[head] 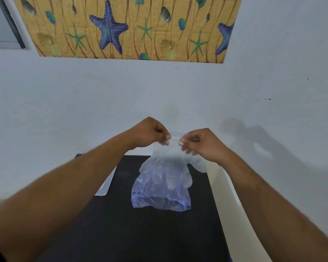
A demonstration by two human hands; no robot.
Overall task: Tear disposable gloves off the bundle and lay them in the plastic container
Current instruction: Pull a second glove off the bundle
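Observation:
A bundle of clear disposable gloves (170, 163) hangs in the air above the black table, its fingers pointing down. My left hand (150, 132) pinches the top left corner of the bundle's cuff strip. My right hand (199, 142) pinches the top right corner, a few centimetres away. Under the hanging gloves lies a crumpled bluish plastic bag (159, 195) on the table. A clear plastic container (105, 183) lies at the table's left edge, mostly hidden behind my left forearm.
The black table (121, 224) stands against a pale wall. A patterned panel with starfish (129, 27) hangs on the wall above. Bare black tabletop lies in front of the bag.

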